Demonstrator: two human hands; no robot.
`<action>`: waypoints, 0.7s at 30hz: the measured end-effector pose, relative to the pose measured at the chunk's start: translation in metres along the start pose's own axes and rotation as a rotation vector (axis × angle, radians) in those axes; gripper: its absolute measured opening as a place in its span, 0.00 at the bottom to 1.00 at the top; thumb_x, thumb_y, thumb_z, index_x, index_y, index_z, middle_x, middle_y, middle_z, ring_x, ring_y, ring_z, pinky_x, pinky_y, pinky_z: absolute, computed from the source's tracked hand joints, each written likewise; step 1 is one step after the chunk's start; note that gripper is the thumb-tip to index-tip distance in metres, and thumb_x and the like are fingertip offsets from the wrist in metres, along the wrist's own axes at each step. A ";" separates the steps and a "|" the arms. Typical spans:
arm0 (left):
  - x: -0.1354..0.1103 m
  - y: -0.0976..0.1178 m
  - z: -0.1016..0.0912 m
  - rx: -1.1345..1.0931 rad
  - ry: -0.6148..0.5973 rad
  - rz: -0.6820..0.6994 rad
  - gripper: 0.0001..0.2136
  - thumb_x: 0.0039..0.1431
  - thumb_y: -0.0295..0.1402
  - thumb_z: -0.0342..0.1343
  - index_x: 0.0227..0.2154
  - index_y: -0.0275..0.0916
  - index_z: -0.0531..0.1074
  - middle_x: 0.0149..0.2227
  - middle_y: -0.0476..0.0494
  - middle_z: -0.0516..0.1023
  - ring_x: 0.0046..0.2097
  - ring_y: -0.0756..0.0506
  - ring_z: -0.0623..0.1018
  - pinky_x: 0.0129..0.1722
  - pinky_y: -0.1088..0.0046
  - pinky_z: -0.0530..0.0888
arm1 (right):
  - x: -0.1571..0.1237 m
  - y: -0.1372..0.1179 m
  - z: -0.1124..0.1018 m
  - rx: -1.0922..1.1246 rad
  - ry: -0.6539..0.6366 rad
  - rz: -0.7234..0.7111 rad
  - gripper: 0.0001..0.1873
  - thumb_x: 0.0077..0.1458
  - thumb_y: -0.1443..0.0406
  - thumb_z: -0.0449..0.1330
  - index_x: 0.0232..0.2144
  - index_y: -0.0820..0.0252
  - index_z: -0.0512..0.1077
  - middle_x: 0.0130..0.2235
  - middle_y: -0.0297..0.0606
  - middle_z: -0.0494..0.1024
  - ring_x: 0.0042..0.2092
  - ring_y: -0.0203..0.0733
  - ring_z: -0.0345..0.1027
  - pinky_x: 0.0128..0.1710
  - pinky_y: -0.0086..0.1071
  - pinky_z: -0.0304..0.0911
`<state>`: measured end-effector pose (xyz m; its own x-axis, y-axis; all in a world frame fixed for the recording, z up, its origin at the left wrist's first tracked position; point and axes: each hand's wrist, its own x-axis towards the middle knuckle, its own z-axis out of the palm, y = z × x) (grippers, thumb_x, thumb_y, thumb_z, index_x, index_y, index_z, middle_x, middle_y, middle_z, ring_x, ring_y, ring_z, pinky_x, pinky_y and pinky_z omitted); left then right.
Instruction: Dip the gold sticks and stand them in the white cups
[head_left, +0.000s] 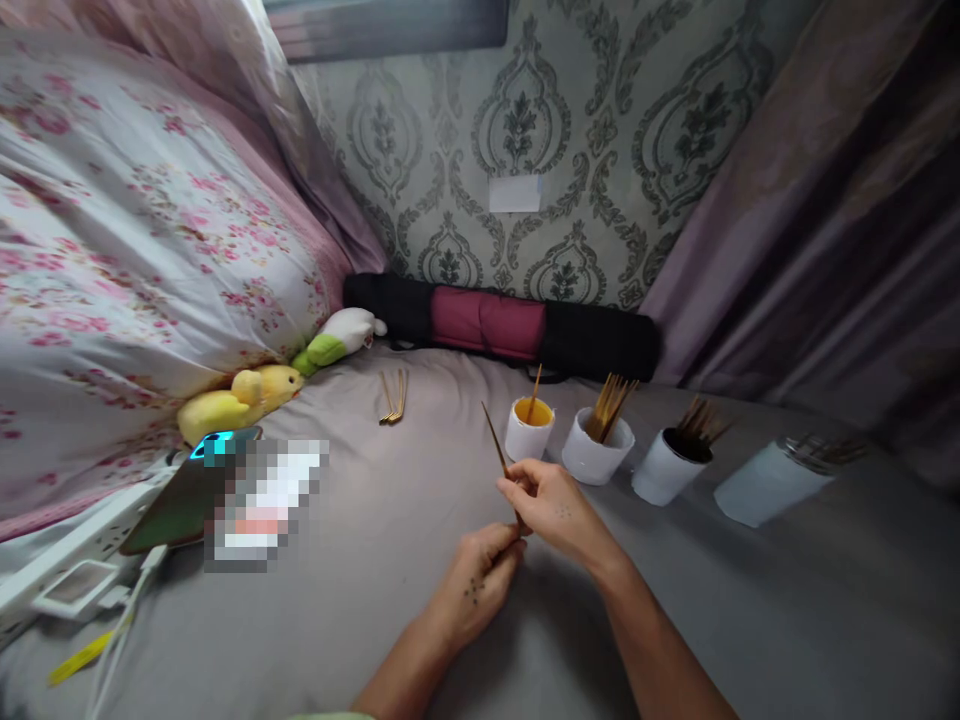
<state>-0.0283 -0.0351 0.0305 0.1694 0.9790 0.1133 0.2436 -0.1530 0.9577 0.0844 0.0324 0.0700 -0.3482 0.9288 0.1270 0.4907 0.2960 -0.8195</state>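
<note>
A thin, dark brownish stick (493, 436) with a tapered upper end points up and to the left in front of me. My right hand (559, 505) pinches it partway along. Just below, my left hand (476, 580) is closed round its lower end, which the fingers hide. Beyond my right hand stands a white cup with a yellow inside (529, 445), one orange stick leaning in it. To its right are a white cup of tan sticks (596, 460), a white cup with a dark inside (660, 482) and a tilted-looking pale jar (772, 490), both holding thin dark sticks.
Several thin gold-coloured sticks (391, 400) lie on the grey sheet (360, 600). At the left are a phone (180, 505), a white power strip (75, 540), cables, a blurred-out patch and yellow and white-green plush toys (240, 398). A black and maroon roll bag (487, 322) lies by the wall.
</note>
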 end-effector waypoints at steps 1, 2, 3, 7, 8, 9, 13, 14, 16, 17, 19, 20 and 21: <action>0.000 0.000 0.000 0.000 -0.004 -0.003 0.10 0.54 0.32 0.44 0.22 0.35 0.67 0.23 0.48 0.63 0.27 0.51 0.62 0.27 0.77 0.59 | -0.001 -0.001 0.000 -0.012 0.002 -0.005 0.15 0.49 0.57 0.52 0.29 0.61 0.72 0.21 0.34 0.71 0.23 0.33 0.61 0.21 0.25 0.51; 0.000 0.000 0.000 -0.004 -0.007 -0.007 0.10 0.54 0.32 0.44 0.22 0.35 0.67 0.22 0.48 0.62 0.27 0.51 0.62 0.27 0.78 0.59 | -0.002 -0.003 -0.001 -0.023 0.004 -0.012 0.14 0.49 0.58 0.52 0.30 0.61 0.72 0.22 0.34 0.71 0.23 0.33 0.62 0.21 0.25 0.52; 0.000 0.000 0.000 -0.012 -0.010 -0.012 0.10 0.54 0.32 0.44 0.22 0.35 0.67 0.22 0.49 0.62 0.27 0.51 0.61 0.26 0.78 0.59 | -0.002 -0.004 -0.002 -0.033 0.006 -0.022 0.13 0.49 0.59 0.53 0.29 0.61 0.72 0.22 0.34 0.72 0.24 0.33 0.62 0.22 0.25 0.52; 0.000 0.001 0.002 -0.097 -0.023 -0.042 0.10 0.53 0.33 0.45 0.23 0.35 0.67 0.21 0.49 0.60 0.25 0.52 0.59 0.25 0.78 0.58 | -0.006 -0.013 -0.004 -0.071 -0.012 -0.070 0.11 0.49 0.62 0.53 0.30 0.60 0.72 0.23 0.34 0.73 0.25 0.34 0.62 0.23 0.26 0.52; 0.000 0.001 0.002 -0.130 -0.031 -0.053 0.10 0.52 0.33 0.46 0.23 0.34 0.67 0.21 0.50 0.60 0.25 0.52 0.58 0.24 0.78 0.57 | -0.007 -0.015 -0.005 -0.081 -0.021 -0.079 0.11 0.49 0.62 0.53 0.30 0.59 0.73 0.24 0.34 0.73 0.25 0.34 0.62 0.23 0.26 0.51; 0.000 0.000 0.002 -0.164 -0.037 -0.064 0.09 0.52 0.33 0.46 0.23 0.34 0.67 0.21 0.50 0.59 0.25 0.53 0.57 0.24 0.78 0.56 | -0.009 -0.017 -0.006 -0.090 -0.031 -0.089 0.11 0.49 0.62 0.52 0.31 0.59 0.73 0.24 0.34 0.73 0.25 0.34 0.62 0.23 0.26 0.51; 0.001 -0.003 0.003 -0.262 -0.063 -0.108 0.08 0.51 0.32 0.47 0.23 0.34 0.67 0.19 0.52 0.57 0.22 0.54 0.54 0.22 0.78 0.54 | -0.013 -0.025 -0.009 -0.114 -0.068 -0.149 0.10 0.50 0.63 0.52 0.31 0.57 0.73 0.25 0.34 0.74 0.26 0.34 0.63 0.24 0.26 0.52; 0.001 -0.004 0.003 -0.275 -0.070 -0.121 0.08 0.51 0.33 0.47 0.23 0.34 0.67 0.19 0.52 0.56 0.22 0.55 0.54 0.21 0.78 0.53 | -0.013 -0.026 -0.010 -0.123 -0.074 -0.161 0.10 0.50 0.63 0.52 0.31 0.57 0.73 0.26 0.35 0.74 0.27 0.35 0.64 0.25 0.26 0.52; 0.002 -0.006 0.003 -0.295 -0.077 -0.150 0.09 0.50 0.34 0.48 0.22 0.34 0.67 0.18 0.53 0.56 0.21 0.55 0.54 0.20 0.78 0.53 | -0.015 -0.029 -0.011 -0.143 -0.085 -0.176 0.10 0.50 0.64 0.52 0.30 0.57 0.73 0.26 0.35 0.74 0.27 0.35 0.64 0.25 0.26 0.52; 0.002 -0.007 0.002 -0.302 -0.078 -0.167 0.10 0.50 0.35 0.48 0.21 0.34 0.67 0.17 0.53 0.56 0.20 0.55 0.54 0.20 0.78 0.53 | -0.015 -0.031 -0.012 -0.152 -0.091 -0.181 0.10 0.50 0.64 0.52 0.30 0.57 0.73 0.27 0.35 0.74 0.28 0.35 0.64 0.26 0.26 0.52; 0.002 -0.007 0.002 -0.301 -0.070 -0.194 0.11 0.50 0.36 0.49 0.20 0.34 0.67 0.17 0.53 0.57 0.20 0.56 0.56 0.20 0.78 0.53 | -0.016 -0.033 -0.013 -0.164 -0.101 -0.192 0.10 0.50 0.65 0.51 0.30 0.57 0.73 0.28 0.35 0.74 0.29 0.35 0.65 0.26 0.26 0.52; 0.002 -0.006 0.001 -0.299 -0.066 -0.202 0.12 0.51 0.37 0.49 0.20 0.33 0.67 0.17 0.52 0.58 0.20 0.56 0.57 0.20 0.78 0.54 | -0.016 -0.034 -0.014 -0.169 -0.105 -0.197 0.10 0.50 0.65 0.51 0.30 0.57 0.73 0.28 0.35 0.74 0.29 0.35 0.64 0.26 0.26 0.52; 0.002 -0.005 0.001 -0.297 -0.061 -0.206 0.12 0.51 0.38 0.49 0.20 0.33 0.67 0.17 0.52 0.60 0.20 0.55 0.58 0.20 0.78 0.55 | -0.016 -0.035 -0.015 -0.171 -0.107 -0.201 0.10 0.50 0.65 0.51 0.30 0.57 0.72 0.28 0.35 0.74 0.29 0.35 0.64 0.26 0.26 0.52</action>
<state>-0.0285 -0.0323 0.0253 0.2041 0.9741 -0.0976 -0.0081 0.1014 0.9948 0.0851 0.0101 0.1053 -0.5301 0.8215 0.2099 0.5279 0.5134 -0.6766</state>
